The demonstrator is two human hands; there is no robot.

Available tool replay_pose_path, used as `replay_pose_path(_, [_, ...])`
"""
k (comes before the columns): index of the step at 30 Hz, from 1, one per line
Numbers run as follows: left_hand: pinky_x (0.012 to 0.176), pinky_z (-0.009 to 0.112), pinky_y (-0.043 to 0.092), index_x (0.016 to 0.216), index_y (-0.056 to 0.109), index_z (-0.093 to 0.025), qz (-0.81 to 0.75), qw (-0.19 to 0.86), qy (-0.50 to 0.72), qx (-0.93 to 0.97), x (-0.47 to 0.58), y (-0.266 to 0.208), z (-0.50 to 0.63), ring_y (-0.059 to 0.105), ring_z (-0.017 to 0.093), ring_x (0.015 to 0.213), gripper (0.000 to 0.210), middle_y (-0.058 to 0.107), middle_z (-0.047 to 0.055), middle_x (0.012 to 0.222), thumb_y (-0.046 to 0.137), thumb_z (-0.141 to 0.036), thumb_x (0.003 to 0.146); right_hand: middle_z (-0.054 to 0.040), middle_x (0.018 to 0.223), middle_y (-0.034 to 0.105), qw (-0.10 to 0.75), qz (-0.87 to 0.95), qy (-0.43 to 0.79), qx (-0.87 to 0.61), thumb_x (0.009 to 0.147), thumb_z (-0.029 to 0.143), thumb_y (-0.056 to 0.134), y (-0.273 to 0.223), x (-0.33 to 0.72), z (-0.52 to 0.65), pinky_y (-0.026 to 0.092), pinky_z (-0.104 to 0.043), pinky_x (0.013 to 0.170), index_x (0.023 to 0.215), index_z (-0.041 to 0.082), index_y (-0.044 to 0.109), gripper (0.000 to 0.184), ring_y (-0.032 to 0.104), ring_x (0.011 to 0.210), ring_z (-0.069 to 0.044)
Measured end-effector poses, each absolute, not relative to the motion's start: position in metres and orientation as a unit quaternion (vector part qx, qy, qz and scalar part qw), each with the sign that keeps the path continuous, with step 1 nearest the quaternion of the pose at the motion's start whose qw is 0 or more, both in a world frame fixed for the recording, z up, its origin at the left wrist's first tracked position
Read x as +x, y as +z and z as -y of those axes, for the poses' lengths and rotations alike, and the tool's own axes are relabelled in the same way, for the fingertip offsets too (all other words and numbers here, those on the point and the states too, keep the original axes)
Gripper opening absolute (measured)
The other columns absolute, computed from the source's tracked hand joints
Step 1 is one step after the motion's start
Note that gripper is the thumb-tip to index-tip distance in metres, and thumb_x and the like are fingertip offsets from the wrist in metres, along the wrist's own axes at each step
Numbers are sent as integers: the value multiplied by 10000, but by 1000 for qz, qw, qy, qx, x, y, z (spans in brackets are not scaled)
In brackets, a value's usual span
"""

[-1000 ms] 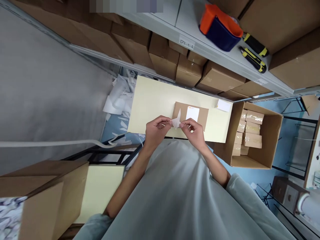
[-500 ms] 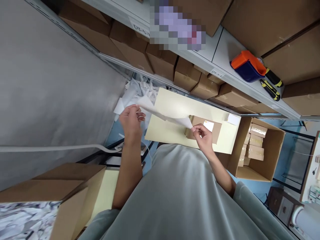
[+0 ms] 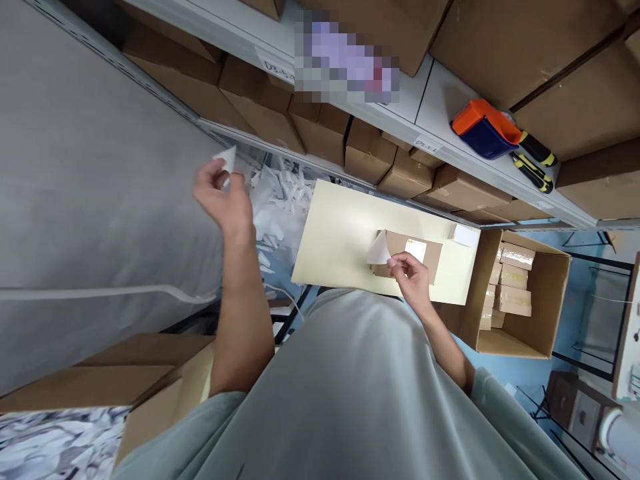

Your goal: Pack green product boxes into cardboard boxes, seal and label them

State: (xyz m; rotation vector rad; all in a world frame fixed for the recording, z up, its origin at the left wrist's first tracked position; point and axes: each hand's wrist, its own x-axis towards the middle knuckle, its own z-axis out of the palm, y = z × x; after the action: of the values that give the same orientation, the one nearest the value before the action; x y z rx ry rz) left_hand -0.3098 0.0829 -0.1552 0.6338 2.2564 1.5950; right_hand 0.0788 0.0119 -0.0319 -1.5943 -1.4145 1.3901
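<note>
Hands have parted since the earlier frame: the left hand has risen up and outward past the desk's left edge, and the long white strip that spanned the two hands is no longer stretched between them. The right hand has hardly moved.

Hand state: the right hand pinches the curled paper by one corner between thumb and forefinger. The paper hangs over the left end of the flat box; contact with the box cannot be confirmed. A second paper piece is at the left fingertips; whether gripped or released cannot be told.

Recommended handling: hold the curled paper by its edge only, bring a second grip to the opposite corner, and let it flatten gradually from one side. Thin paper of this kind is likely to fold on itself.

Surface: the flat box lies toward the desk's near edge, right of centre, a white label on top. A white block sits at the far right corner.

Room: an open carton of small boxes stands off the right edge; paper scraps lie beyond the left edge; a shelf runs above the far edge.
</note>
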Motion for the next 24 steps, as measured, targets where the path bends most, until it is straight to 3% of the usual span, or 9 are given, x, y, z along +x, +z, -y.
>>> replay_pose_path(2, [1141, 417, 587, 1062, 705, -87, -775, 179, 568, 211, -267, -142, -72, 719, 206, 1207, 195, 775, 127, 1189, 680, -44, 874, -9, 754, 653, 301, 527, 524, -598, 938, 610, 742, -34, 89, -8, 474, -315, 633, 879, 239, 725, 376, 571, 655, -165])
replay_pose_path(5, [996, 360, 641, 904, 727, -172, -731, 275, 559, 278, -186, -122, -45, 747, 229, 1198, 85, 801, 83, 1142, 681, -123, 852, -4, 755, 650, 310, 523, 525, -597, 938, 629, 737, -36, 110, -2, 478, -312, 627, 880, 244, 717, 389, 571, 658, -165])
replay_pose_path(8, [948, 357, 652, 897, 738, -202, -684, 364, 532, 343, -109, -113, -11, 774, 229, 1123, 66, 812, 84, 1142, 705, -239, 854, -16, 795, 688, 321, 510, 527, -599, 938, 650, 735, -40, 137, 5, 501, -310, 629, 887, 246, 710, 409, 601, 682, -169])
replay_pose_path(13, [1002, 408, 642, 974, 743, -229, -603, 444, 493, 444, -12, -104, 33, 767, 247, 1158, 153, 801, 103, 1180, 698, -370, 937, -36, 833, 736, 359, 461, 545, -601, 910, 678, 761, -52, 183, 18, 522, -307, 612, 896, 239, 701, 443, 636, 689, -170])
replay_pose_path(17, [985, 429, 627, 1005, 749, -255, -585, 408, 457, 531, 40, -99, 49, 768, 256, 1066, 191, 802, 84, 1080, 790, -426, 929, -40, 824, 742, 384, 424, 553, -606, 882, 732, 769, -60, 213, 26, 508, -304, 578, 907, 240, 688, 500, 638, 665, -168])
replay_pose_path(24, [960, 449, 577, 927, 770, -284, -589, 321, 414, 616, 73, -102, 46, 755, 278, 971, 145, 808, 84, 982, 748, -416, 981, -31, 825, 718, 404, 388, 578, -593, 888, 673, 762, -63, 249, 34, 497, -300, 597, 881, 242, 674, 440, 623, 667, -159])
